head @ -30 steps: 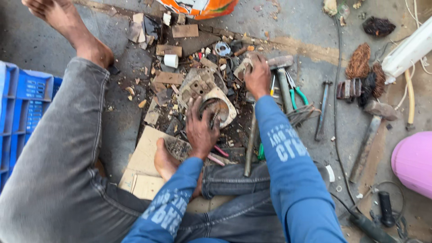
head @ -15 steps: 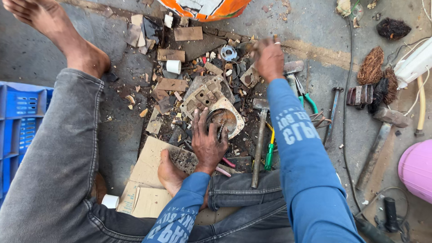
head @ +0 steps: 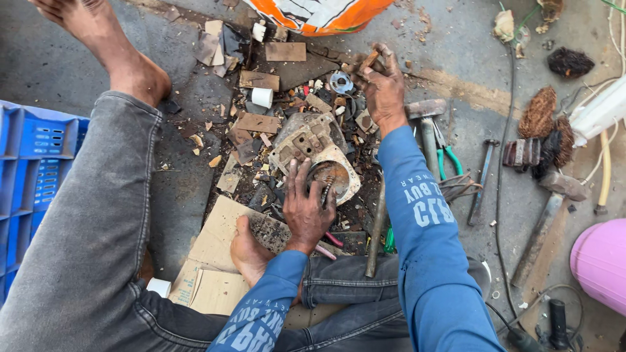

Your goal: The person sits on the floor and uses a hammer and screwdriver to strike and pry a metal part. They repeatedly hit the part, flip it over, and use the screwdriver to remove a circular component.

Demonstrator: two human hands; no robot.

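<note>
I sit on a concrete floor with a dirty metal motor housing [head: 306, 142] in front of me. My left hand [head: 305, 207] presses down on its round rusty opening [head: 331, 176], fingers spread over the rim. My right hand [head: 382, 86] is stretched further out, past the housing, with its fingers closed on a small brown piece [head: 369, 61] picked from the scrap pile. Scraps of wood, metal and plastic lie all around the housing. My bare right foot [head: 251, 251] rests on a sheet of cardboard [head: 218, 261] beside my left hand.
A hammer [head: 425, 124], green-handled pliers [head: 447, 156], a long metal rod [head: 375, 228] and another hammer [head: 544, 218] lie to the right. A blue crate [head: 29, 169] stands at the left, an orange sack [head: 319, 13] at the top, a pink round object [head: 603, 261] at the right edge.
My right hand has moved away from the hammer area and reached forward to the far side of the pile, closing on a small brown piece. My left hand stays on the housing.
</note>
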